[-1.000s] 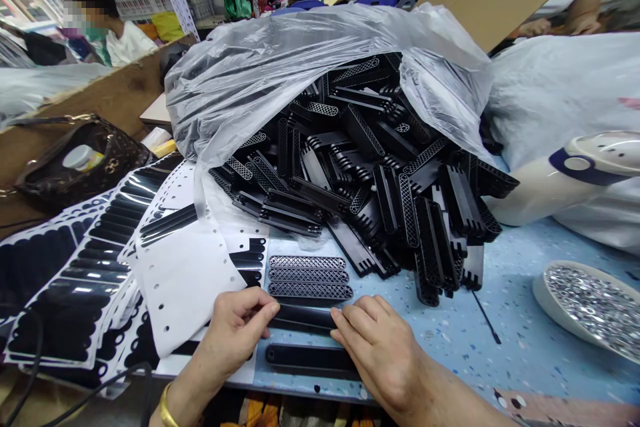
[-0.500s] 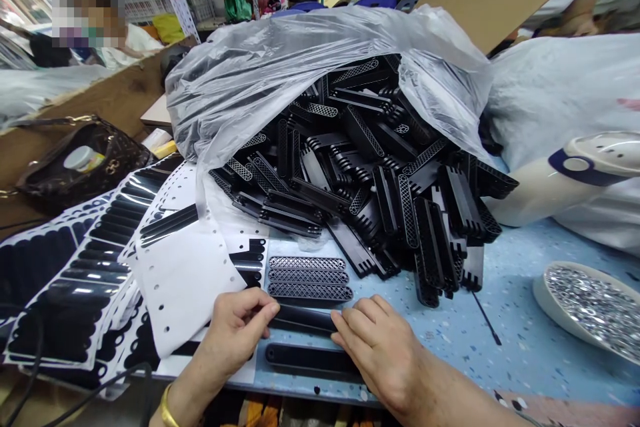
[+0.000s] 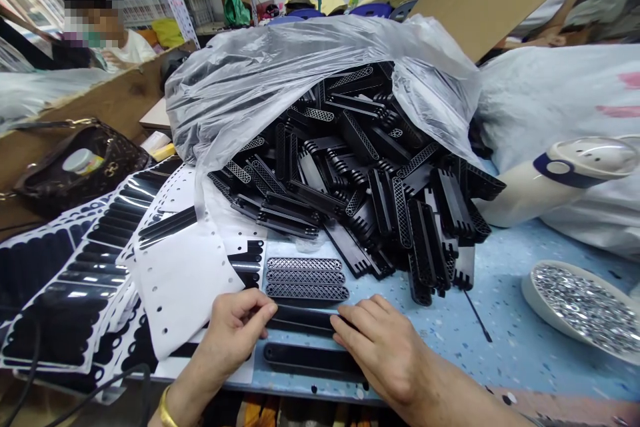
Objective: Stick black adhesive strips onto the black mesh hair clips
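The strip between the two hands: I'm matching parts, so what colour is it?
The strip is black, showing best in the head view.

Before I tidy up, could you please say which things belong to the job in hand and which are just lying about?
Likely in the job:
black piece touched by left hand and right hand
black bar beside it
three latticed bars
pile of black parts

Probably just lying about:
brown handbag
tub inside it
cream bottle-shaped object

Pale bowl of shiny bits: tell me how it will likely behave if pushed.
The pale bowl is probably heavy for its size, since it is filled with metal-looking bits. They lie loose with no lid, so a hard shove might spill some.
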A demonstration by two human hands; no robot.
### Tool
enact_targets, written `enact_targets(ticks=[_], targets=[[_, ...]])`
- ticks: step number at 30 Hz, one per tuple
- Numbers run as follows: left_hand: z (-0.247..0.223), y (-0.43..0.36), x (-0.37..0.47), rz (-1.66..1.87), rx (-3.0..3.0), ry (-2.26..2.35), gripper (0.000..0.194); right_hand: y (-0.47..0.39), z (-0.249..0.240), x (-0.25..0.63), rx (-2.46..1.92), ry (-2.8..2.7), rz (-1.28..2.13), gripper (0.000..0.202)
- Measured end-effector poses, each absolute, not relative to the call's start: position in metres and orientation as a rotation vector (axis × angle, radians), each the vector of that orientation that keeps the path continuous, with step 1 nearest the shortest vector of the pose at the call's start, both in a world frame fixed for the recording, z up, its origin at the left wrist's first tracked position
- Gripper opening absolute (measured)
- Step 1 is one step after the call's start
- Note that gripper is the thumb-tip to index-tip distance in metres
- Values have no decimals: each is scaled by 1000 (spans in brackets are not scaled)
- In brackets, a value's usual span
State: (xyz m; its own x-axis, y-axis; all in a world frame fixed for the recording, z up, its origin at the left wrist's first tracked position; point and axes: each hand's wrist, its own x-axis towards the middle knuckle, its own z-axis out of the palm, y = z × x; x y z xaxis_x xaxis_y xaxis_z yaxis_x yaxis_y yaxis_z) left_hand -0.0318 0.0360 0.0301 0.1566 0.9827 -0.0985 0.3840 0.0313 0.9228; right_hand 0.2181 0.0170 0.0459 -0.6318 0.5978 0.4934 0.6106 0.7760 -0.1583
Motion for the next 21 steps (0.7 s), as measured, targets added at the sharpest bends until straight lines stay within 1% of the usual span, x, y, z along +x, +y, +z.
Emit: enact_targets(ticks=[3, 7, 8, 14, 17, 21], targets=[[27, 35, -33, 815, 1515, 1386, 26, 10, 55, 230, -1023, -2297, 114, 20], [23, 33, -34, 811, 1542, 1382, 26, -3, 53, 250, -1231, -1961, 153, 9], [23, 33, -34, 810, 1546, 1377, 26, -5, 50, 252, -1265, -1910, 183, 10], [22, 31, -35, 826, 1574, 1335, 26, -8, 38, 233, -1460, -1706, 546, 43], [20, 30, -36, 853, 1610, 1317, 24, -6, 32, 223, -1537, -1598, 683, 51], [21, 29, -36, 955, 1928, 1292, 20, 0, 33, 219, -1644, -1558, 830, 54]])
